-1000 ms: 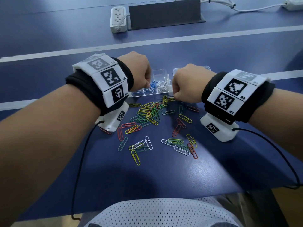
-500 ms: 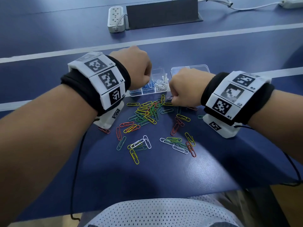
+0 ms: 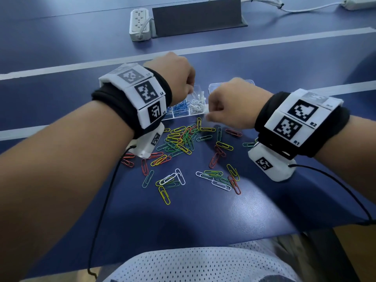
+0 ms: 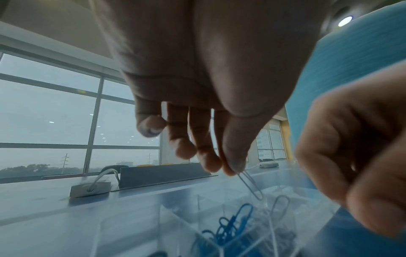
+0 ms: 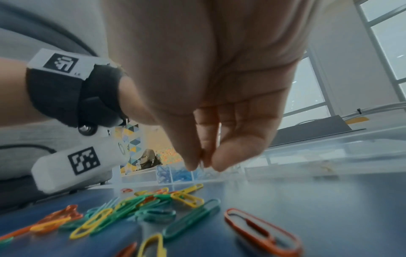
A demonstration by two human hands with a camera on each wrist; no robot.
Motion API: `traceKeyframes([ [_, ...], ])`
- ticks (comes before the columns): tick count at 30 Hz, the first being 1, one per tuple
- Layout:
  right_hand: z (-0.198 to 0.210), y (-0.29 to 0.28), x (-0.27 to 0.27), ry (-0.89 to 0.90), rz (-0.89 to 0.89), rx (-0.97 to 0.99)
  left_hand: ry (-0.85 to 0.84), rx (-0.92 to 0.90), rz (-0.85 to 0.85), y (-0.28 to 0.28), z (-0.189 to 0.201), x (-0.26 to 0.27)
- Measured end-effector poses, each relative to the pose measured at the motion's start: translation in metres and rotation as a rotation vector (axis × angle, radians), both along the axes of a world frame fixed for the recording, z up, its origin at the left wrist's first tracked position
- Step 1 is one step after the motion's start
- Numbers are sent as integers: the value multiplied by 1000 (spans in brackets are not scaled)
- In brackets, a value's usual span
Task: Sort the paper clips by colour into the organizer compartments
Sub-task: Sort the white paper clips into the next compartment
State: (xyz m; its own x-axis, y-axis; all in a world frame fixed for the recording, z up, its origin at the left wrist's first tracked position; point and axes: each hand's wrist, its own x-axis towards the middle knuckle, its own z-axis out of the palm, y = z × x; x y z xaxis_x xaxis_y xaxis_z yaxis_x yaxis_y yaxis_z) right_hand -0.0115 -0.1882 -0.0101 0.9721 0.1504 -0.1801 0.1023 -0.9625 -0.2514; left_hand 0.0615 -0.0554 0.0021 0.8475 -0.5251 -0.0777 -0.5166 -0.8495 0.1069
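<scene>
A clear organizer (image 3: 177,115) stands beyond a pile of loose coloured paper clips (image 3: 183,139) on the blue table. One compartment holds blue clips (image 3: 181,105), the one to its right white clips (image 3: 196,104). My left hand (image 3: 190,91) hovers over the white compartment; its thumb and forefinger pinch a white paper clip (image 4: 250,186) that hangs down above the organizer (image 4: 186,217). My right hand (image 3: 207,117) is just above the pile's far edge, beside the organizer's front right corner. Its thumb and fingers (image 5: 222,161) are pinched together on something thin and pale, seemingly a clip.
Red, yellow, green and white clips (image 3: 215,178) lie scattered toward the table's front edge. A white power strip (image 3: 140,23) and a dark grey stand (image 3: 197,17) sit at the back. A clear lid or tray (image 3: 213,86) lies right of the organizer. Black wrist cables (image 3: 105,196) trail off the front.
My right hand has risen from the pile with its fingertips pinched and moved toward the organizer. My left hand has lifted and shifted right, over the white compartment.
</scene>
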Motion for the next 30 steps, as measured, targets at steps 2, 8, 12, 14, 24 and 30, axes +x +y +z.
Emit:
traceKeyframes([
  [2, 3, -2, 7, -68, -37, 51, 18, -4, 11, -3, -5, 1],
  [8, 9, 2, 28, -111, -150, 187, 72, -62, 49, 7, -12, 3],
  [12, 8, 9, 31, -81, -127, 195, 95, -57, 50, 16, -12, 1],
  [14, 8, 9, 31, -79, -114, 190, 115, -44, 41, 18, -13, -2],
  [24, 12, 11, -12, 8, 116, 26, 76, -86, -26, 23, -9, -9],
  [30, 19, 25, -63, 176, 355, -112, 139, -96, -152, 39, -1, -43],
])
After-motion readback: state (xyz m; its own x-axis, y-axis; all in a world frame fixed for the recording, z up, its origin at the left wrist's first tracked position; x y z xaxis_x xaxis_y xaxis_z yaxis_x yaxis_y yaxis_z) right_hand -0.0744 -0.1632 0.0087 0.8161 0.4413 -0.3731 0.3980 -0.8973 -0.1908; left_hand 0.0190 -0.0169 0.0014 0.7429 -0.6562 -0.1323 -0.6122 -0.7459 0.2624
